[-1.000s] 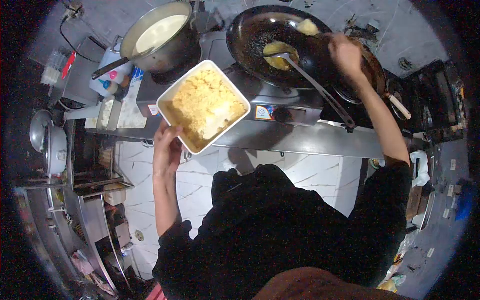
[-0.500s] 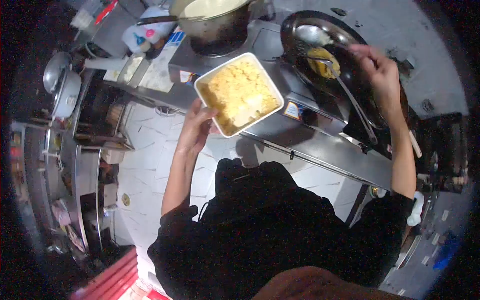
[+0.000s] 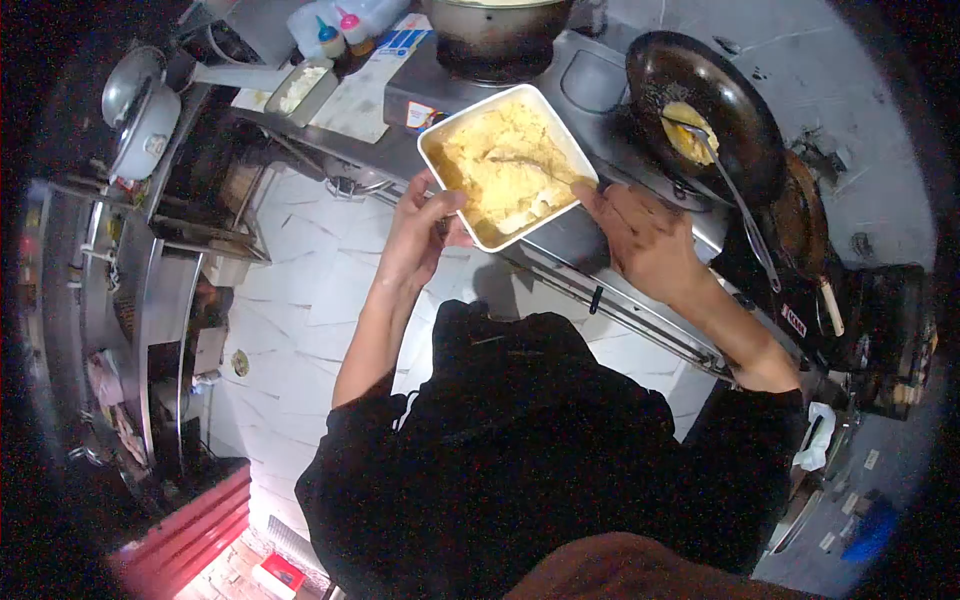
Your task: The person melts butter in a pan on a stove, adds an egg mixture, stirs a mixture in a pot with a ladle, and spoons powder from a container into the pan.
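My left hand [image 3: 415, 228] grips a white square container [image 3: 462, 212] at its near left side, thumb over the rim. Yellow crumbly food [image 3: 505, 130] fills the container, with paler patches near the bottom corner. In my right hand [image 3: 645, 240], at the container's right edge, is the thin handle of a metal spoon [image 3: 535, 165] that reaches into the food. Right of the container, a dark wok [image 3: 745, 115] sits tilted on the stove. It holds a yellow piece of food [image 3: 682, 140] and a long-handled metal utensil [image 3: 748, 220], whose handle leans over the rim.
A large pot [image 3: 495, 42] stands on the stove behind the container. To the left are a metal tray of white food [image 3: 300, 90] and squeeze bottles [image 3: 330, 38]. A white pot [image 3: 150, 130] is at far left. The steel counter edge [image 3: 560, 275] runs below my hands.
My right hand has come from above the wok to the container, where a spoon now lies in the yellow food. The container stays in my left hand, and the view has shifted.
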A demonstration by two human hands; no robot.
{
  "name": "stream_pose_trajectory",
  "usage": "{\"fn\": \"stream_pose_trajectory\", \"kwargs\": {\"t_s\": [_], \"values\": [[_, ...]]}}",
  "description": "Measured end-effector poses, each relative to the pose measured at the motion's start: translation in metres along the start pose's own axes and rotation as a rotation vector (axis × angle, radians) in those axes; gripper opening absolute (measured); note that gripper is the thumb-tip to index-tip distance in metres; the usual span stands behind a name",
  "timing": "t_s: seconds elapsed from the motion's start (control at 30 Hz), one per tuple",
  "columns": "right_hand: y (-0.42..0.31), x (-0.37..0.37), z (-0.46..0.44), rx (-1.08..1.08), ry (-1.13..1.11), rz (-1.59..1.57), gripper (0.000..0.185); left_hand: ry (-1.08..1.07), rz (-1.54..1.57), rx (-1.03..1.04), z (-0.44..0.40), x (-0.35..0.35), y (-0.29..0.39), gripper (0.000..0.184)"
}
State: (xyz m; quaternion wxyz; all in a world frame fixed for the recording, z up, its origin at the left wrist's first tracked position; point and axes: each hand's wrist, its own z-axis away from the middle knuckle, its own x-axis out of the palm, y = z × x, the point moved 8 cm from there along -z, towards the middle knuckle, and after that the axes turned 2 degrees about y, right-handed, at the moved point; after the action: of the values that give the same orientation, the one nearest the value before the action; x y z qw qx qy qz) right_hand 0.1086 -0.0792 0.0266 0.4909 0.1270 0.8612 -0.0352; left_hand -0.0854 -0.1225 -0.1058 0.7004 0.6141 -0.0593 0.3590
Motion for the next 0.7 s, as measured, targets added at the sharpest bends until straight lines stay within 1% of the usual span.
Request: {"fn": "stream_pose_trajectory", "kwargs": {"t_s": [0.1, 0.2, 0.3, 0.4, 0.5, 0.6, 0.7], "values": [[-0.007, 0.001, -0.019, -0.023, -0.031, 0.232, 0.064, 0.041, -0.002, 0.032, 0.004, -0.016, 0.01, 0.051], [-0.003, 0.017, -0.038, 0.039, -0.008, 0.226, 0.065, 0.065, -0.002, 0.081, 0.009, -0.03, 0.015, 0.051], [-0.012, 0.048, -0.049, 0.03, -0.024, 0.322, 0.063, 0.078, 0.009, 0.124, 0.014, -0.042, 0.024, 0.052], [-0.04, 0.058, -0.05, -0.042, 0.106, 0.23, 0.062, 0.118, 0.064, 0.152, 0.016, -0.056, 0.034, 0.053], [-0.042, 0.06, -0.065, 0.05, 0.072, 0.199, 0.062, 0.165, 0.074, 0.172, 0.018, -0.072, 0.039, 0.054], [-0.035, 0.084, -0.079, 0.161, -0.095, 0.253, 0.062, 0.169, 0.08, 0.187, 0.019, -0.086, 0.044, 0.055], [-0.051, 0.103, -0.082, 0.088, 0.045, 0.273, 0.051, 0.155, 0.114, 0.202, 0.016, -0.1, 0.049, 0.054]]}}
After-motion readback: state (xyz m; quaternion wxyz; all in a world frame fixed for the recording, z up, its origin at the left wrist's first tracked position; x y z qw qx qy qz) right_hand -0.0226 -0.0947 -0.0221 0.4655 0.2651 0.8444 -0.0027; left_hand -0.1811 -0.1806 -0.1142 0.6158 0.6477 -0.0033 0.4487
